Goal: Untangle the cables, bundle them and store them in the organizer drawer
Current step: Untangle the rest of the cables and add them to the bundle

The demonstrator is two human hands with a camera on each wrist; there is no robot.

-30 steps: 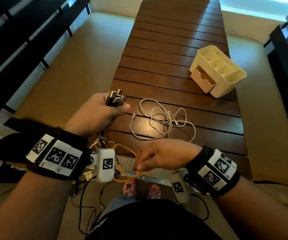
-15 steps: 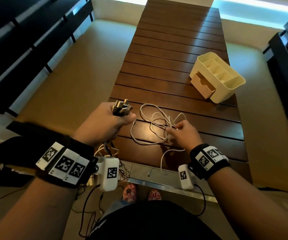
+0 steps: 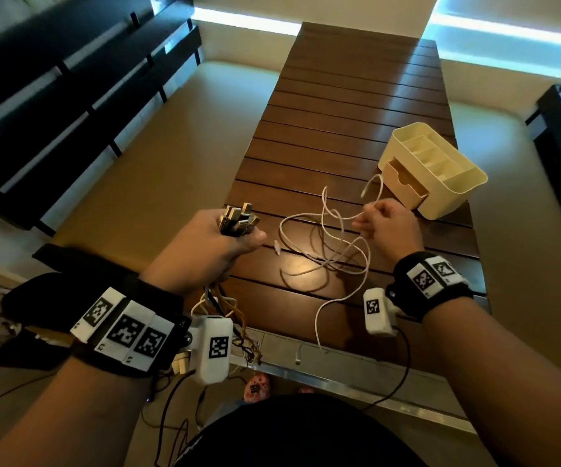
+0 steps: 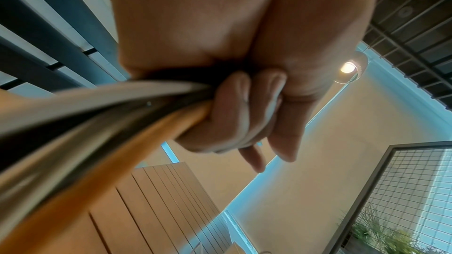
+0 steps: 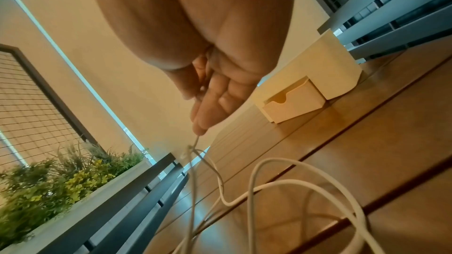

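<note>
Untangling is in hand: the right hand (image 3: 388, 224) pinches a thin white charging cable (image 3: 336, 251) and lifts it, its loose loops trailing below the pinch onto the dark slatted wooden table (image 3: 356, 106). The left hand (image 3: 220, 244) is fisted round a gathered bundle of cables with metal plugs (image 3: 238, 219) sticking above the fist. Next likely calls for drawing this cable free, then adding it to the bundle. The cream plastic organizer's drawer (image 3: 403, 183) stands open just beyond the pinch.

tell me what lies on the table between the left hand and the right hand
In the head view, the tangled white cable lies looped on the wooden table between the left hand and right hand, which pinches one strand.
</note>
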